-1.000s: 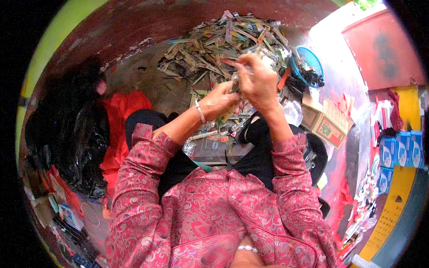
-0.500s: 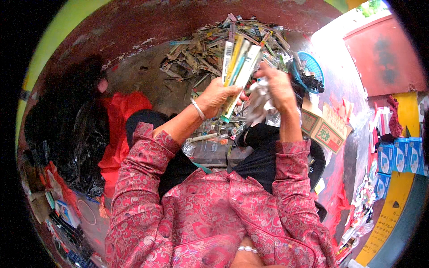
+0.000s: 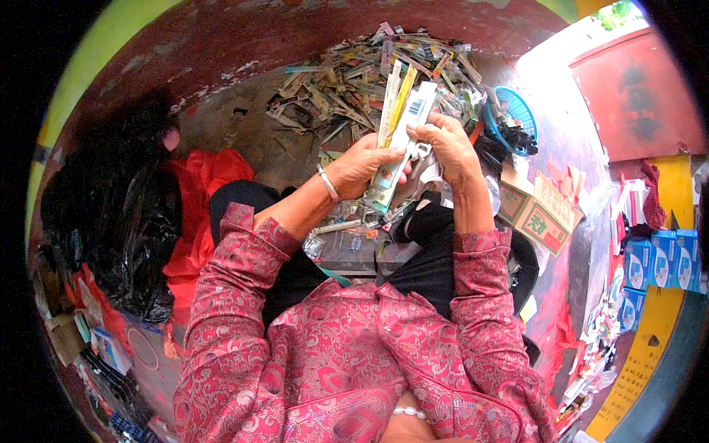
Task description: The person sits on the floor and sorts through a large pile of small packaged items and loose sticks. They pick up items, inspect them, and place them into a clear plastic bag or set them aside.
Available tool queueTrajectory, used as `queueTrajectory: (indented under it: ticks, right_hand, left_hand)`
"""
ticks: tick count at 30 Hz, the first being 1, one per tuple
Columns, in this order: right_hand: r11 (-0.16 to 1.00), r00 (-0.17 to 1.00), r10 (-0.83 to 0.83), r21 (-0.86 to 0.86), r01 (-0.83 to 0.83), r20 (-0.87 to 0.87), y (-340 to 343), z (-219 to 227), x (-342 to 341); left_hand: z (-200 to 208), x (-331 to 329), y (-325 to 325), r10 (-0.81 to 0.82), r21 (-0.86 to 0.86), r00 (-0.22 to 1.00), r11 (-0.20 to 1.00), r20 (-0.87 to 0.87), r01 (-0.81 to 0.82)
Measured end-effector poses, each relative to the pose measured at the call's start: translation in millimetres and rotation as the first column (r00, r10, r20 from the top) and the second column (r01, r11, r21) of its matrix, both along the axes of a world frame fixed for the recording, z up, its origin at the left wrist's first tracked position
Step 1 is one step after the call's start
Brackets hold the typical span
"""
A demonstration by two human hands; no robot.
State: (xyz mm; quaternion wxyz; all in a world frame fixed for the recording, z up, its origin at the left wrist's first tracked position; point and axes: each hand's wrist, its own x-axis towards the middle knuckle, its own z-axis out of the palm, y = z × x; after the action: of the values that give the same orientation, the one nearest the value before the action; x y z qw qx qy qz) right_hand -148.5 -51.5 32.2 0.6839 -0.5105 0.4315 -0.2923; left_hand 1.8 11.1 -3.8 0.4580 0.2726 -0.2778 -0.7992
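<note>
Two hands, both closed on stock. Left hand (image 3: 363,164) grips a fan of narrow packets (image 3: 389,107), upright, tops spread apart; at least three counted: one cream, one yellow packet (image 3: 403,94), one white packet (image 3: 415,111) with a barcode. Right hand (image 3: 447,146) pinches the right edge of the white packet between thumb and fingers; crumpled clear film (image 3: 430,171) just below it. One pale bracelet (image 3: 328,183), left wrist. Under and beyond the hands, a loose heap of strips (image 3: 325,96), too many and too tangled to count; its far edge lies near the dark red wall (image 3: 244,40). Containers: one blue basket (image 3: 521,109), right of the heap, tilted, black material (image 3: 521,142) at its lower rim; one cardboard box (image 3: 545,218), nearer the right forearm, flaps up, contents hidden. Far right, four blue packs (image 3: 662,258), three in a row and one lower. Left side: red sheeting (image 3: 196,221) against black plastic (image 3: 122,214). Grey floor (image 3: 236,136) shows between the sheeting and the heap, giving the left arm side room; the right side is tighter, with basket and box near.
</note>
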Motion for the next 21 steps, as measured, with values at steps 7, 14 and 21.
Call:
queueTrajectory:
  ticks: [7, 14, 21]
  right_hand:
    - [0.534, 0.767, -0.606, -0.823, 0.196, -0.21, 16, 34, -1]
    - [0.211, 0.876, -0.462, -0.976, -0.045, -0.14, 0, 8, 13]
    - [0.414, 0.526, -0.829, -0.84, 0.35, -0.189, -59, 5, -95]
  left_hand:
    - [4, -1, 2, -0.02, -0.04, 0.997, 0.999, 0.072, 0.023]
    - [6, -14, 15, -0.28, -0.163, 0.874, 0.915, 0.398, 0.368]
    - [4, -4, 9, -0.157, -0.053, 0.953, 0.983, 0.259, 0.176]
